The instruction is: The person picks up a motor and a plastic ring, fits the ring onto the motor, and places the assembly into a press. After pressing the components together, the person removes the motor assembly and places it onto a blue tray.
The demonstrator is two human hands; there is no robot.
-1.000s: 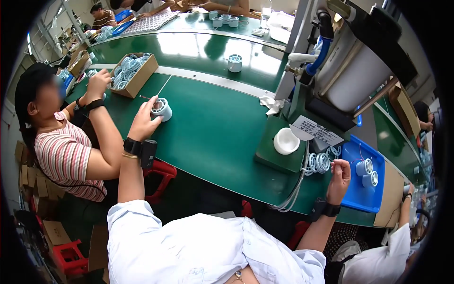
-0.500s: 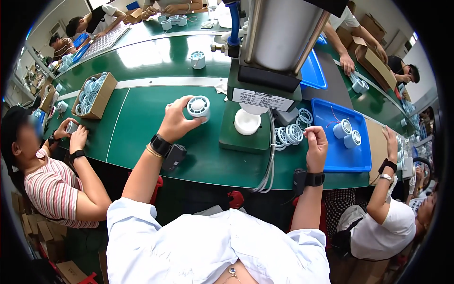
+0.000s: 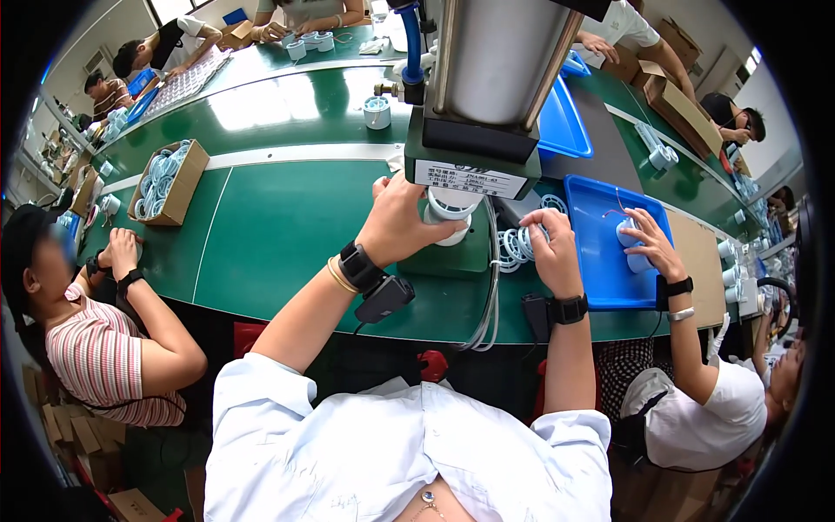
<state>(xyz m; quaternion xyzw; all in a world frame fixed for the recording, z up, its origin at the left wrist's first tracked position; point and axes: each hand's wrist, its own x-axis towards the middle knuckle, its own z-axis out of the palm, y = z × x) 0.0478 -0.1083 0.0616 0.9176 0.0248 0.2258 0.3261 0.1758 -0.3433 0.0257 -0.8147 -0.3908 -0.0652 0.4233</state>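
Note:
My left hand (image 3: 391, 224) is closed around a white and pale blue round plastic housing (image 3: 442, 207), holding it upright under the head of a pneumatic press (image 3: 477, 139). Beneath it is the press's green base (image 3: 470, 262); the housing and my fingers mostly cover the white round seat. To the right of the press cables, my right hand (image 3: 557, 254) has its fingertips bent together on a light blue slotted ring (image 3: 533, 235) at the edge of a loose pile of such rings (image 3: 509, 250). How firmly it grips the ring is partly hidden by the fingers.
A blue tray (image 3: 600, 294) lies right of my right hand; a co-worker's hand (image 3: 654, 248) reaches in over pale housings (image 3: 639, 261). Grey cables (image 3: 494, 304) hang over the table edge. A carton of light blue rings (image 3: 193, 187) stands left; one housing (image 3: 377, 113) stands beyond.
My left hand has carried the housing right, under the press head. My right hand has moved left onto the rings. The right-hand co-worker's hand has come down into the blue tray.

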